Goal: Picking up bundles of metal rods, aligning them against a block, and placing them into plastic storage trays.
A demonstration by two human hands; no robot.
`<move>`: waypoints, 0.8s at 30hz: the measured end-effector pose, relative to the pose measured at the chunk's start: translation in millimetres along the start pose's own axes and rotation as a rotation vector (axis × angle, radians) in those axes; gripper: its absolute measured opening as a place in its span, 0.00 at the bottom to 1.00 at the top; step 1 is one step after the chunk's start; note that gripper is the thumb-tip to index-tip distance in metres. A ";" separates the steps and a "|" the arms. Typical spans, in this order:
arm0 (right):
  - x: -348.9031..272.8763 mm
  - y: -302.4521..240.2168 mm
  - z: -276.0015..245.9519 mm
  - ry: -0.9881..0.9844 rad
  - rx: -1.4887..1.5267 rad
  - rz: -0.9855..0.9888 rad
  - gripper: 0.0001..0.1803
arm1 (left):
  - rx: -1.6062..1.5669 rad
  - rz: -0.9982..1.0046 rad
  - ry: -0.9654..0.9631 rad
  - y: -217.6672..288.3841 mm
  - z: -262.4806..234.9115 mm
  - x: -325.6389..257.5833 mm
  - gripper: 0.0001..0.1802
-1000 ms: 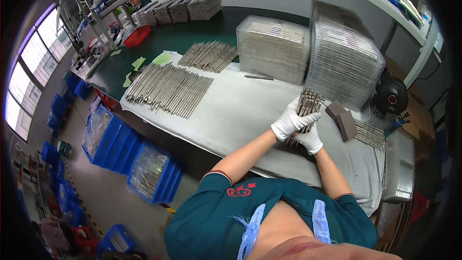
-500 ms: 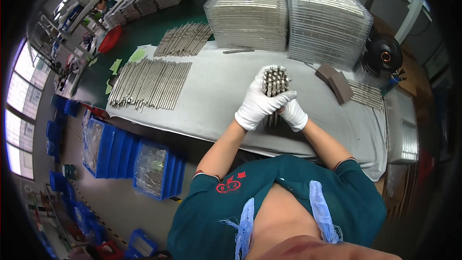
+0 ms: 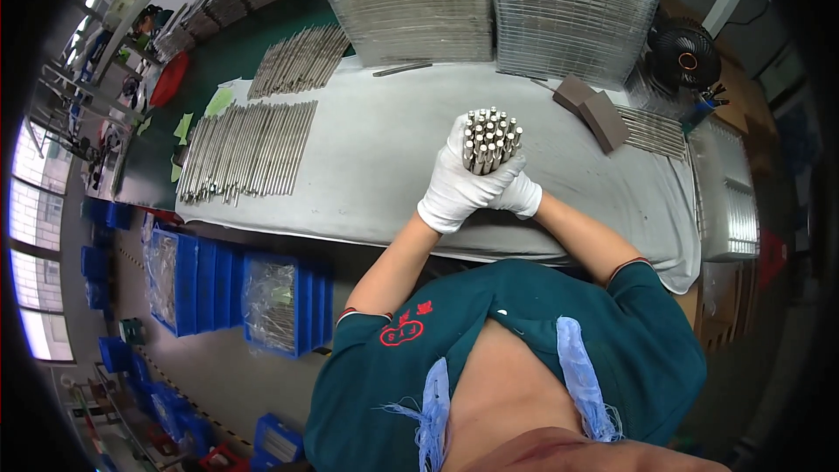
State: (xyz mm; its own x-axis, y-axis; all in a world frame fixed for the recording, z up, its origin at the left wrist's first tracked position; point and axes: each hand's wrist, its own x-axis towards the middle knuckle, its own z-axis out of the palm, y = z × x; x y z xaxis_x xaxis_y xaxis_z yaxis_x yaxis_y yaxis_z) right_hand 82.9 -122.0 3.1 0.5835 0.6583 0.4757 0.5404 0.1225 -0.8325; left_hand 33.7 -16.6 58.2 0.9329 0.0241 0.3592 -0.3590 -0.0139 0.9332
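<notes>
Upright above the cloth, a bundle of thin silvery metal rods (image 3: 492,142) points its ends up toward me. My left hand (image 3: 456,182), in a white glove, is closed around the bundle's left and near sides. Against it, my gloved right hand (image 3: 523,196) closes in from the right, its fingers partly hidden behind the left hand and the rods. The lower part of the bundle is out of sight behind the gloves. To the left, a row of similar rods (image 3: 249,150) lies side by side on the grey cloth (image 3: 376,135), with another row (image 3: 299,61) behind it.
Tall stacks of clear trays (image 3: 572,22) stand at the back. On the right are brown blocks (image 3: 592,114), more rods (image 3: 651,133) and a black fan (image 3: 686,57). Blue crates (image 3: 205,284) with plastic-wrapped contents sit low left, beyond the table edge.
The bundle has tipped so its rod ends face me more squarely, and its lower part no longer shows beneath my hands. My right hand has drawn in closer against the left. The view has shifted slightly.
</notes>
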 end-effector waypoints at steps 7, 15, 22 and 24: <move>-13.7 2.7 0.2 -0.071 -0.228 -0.083 0.23 | 0.058 0.095 -0.096 6.1 -3.9 -5.7 0.27; -22.5 -0.3 1.5 -0.110 -0.047 -0.106 0.21 | 0.279 0.364 -0.171 6.4 -8.3 -20.9 0.27; -25.0 -21.3 0.4 -0.058 0.842 0.707 0.24 | 0.074 0.226 -0.274 -0.2 -11.7 -28.7 0.29; -25.3 -14.7 2.3 -0.086 0.747 0.591 0.24 | 0.101 0.261 -0.272 -1.4 -12.2 -28.7 0.29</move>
State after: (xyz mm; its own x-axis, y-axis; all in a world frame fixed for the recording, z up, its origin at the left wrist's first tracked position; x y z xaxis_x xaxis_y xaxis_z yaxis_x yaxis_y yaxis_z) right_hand 58.8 -138.8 2.7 0.5756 0.8141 -0.0773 -0.3712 0.1759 -0.9117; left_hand 7.1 -5.1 46.5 0.7887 -0.2593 0.5574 -0.5932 -0.0831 0.8007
